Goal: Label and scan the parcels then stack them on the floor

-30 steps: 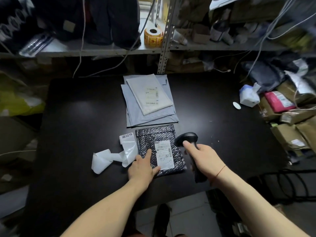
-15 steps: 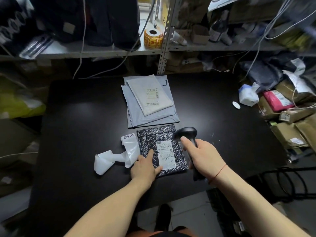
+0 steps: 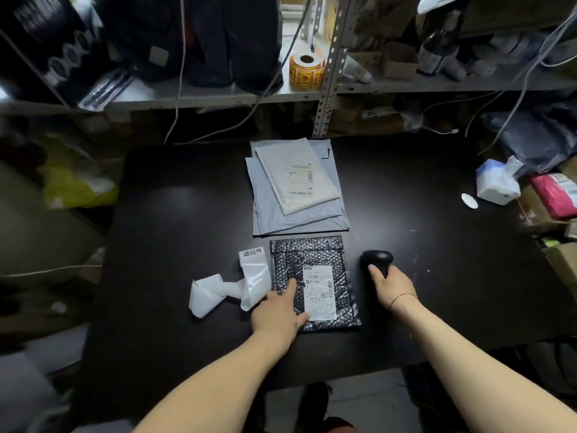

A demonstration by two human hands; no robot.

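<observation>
Now, right hand (image 3: 395, 287) grips scanner (image 3: 376, 259) beside parcel (image 3: 312, 254)

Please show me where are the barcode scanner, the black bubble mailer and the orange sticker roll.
barcode scanner (image 3: 376, 258): head view, on its rounded black head.
black bubble mailer (image 3: 307, 246): head view, on its folded top flap.
orange sticker roll (image 3: 307, 77): head view, on its printed outer side.

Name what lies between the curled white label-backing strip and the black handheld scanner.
In the head view, the black bubble-wrap parcel, left hand resting on it; right hand grips the black handheld scanner.
</observation>
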